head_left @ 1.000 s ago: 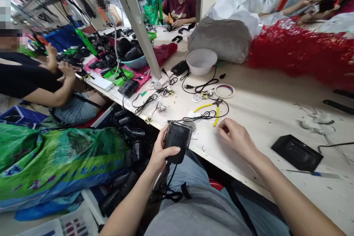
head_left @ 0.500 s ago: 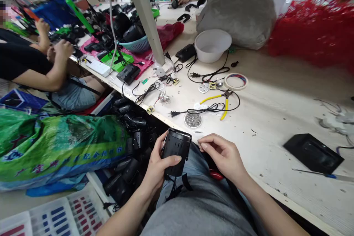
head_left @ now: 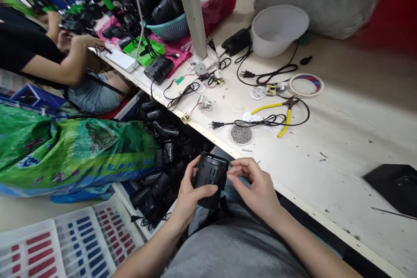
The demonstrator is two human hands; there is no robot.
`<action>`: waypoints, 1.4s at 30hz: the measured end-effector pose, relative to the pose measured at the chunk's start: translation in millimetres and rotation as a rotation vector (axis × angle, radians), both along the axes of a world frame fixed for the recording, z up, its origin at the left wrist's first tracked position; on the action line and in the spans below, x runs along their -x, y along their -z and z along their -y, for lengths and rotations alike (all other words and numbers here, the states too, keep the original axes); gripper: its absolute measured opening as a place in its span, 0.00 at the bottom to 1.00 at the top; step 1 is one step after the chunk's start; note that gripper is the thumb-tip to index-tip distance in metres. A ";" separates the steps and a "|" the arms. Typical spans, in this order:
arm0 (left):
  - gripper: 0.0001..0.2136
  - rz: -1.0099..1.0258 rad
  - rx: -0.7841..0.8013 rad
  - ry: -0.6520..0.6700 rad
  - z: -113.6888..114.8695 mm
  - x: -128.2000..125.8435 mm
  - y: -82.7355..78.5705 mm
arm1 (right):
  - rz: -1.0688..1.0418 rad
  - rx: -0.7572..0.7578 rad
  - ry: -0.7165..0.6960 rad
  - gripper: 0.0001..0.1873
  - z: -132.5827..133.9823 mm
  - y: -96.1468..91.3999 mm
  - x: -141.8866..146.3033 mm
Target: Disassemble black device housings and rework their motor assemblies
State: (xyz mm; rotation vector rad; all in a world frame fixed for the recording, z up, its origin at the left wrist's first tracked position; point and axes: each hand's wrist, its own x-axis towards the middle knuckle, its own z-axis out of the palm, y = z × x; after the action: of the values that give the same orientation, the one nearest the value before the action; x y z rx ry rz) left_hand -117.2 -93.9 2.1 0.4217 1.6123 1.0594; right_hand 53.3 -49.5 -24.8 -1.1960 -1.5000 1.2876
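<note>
My left hand (head_left: pixel 190 193) is closed around a black plastic housing (head_left: pixel 213 176) with slots in its side, held upright above my lap, its thumb across the front. Beside its right edge, the fingertips of my right hand (head_left: pixel 256 184) are pinched together. Whatever sits between them is too small to make out. Just beyond, on the bench, stands a round dish of small metal screws (head_left: pixel 241 134), with a thin metal pin (head_left: pixel 246 150) lying by it. A black plug cord (head_left: pixel 260 120) and yellow-handled pliers (head_left: pixel 286 117) rest behind the dish.
On the bench are a white bowl (head_left: pixel 278 37), a tape roll (head_left: pixel 306 85) and a black box (head_left: pixel 394 189). A post (head_left: pixel 192 13) rises from the bench. Below left lie black housings (head_left: pixel 163 182) and a green sack (head_left: pixel 81 152). A co-worker (head_left: pixel 65 61) sits at left.
My right hand has moved left, bringing its fingertips to the housing's right edge. My left hand still holds the housing. The view has shifted, and the co-worker's hands have moved.
</note>
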 end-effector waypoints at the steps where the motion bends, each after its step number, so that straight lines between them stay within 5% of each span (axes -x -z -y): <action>1: 0.41 0.000 0.000 0.001 0.1 0.0 0.8 | 0.002 0.002 0.007 0.08 0.9 1.3 1.4; 13: 0.40 0.111 -0.043 -0.014 3.5 2.3 11.9 | 0.036 -0.042 0.024 0.08 2.1 1.1 5.7; 20: 0.44 0.001 -0.113 0.064 4.7 1.6 12.8 | 0.029 -0.031 0.029 0.08 1.7 2.0 3.3; 34: 0.41 0.092 -0.044 0.029 -3.5 0.4 13.0 | -0.065 0.272 -0.057 0.19 -15.5 14.0 -1.4; 42: 0.37 0.345 -0.060 0.073 -6.0 3.9 18.2 | -0.094 0.354 -0.096 0.20 -22.3 6.3 -3.8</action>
State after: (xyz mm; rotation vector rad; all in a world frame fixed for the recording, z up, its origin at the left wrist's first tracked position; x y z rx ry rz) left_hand -121.1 -87.9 -16.0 0.3146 1.2536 1.0624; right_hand 57.1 -27.3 -31.1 -1.2742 -1.3098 1.7019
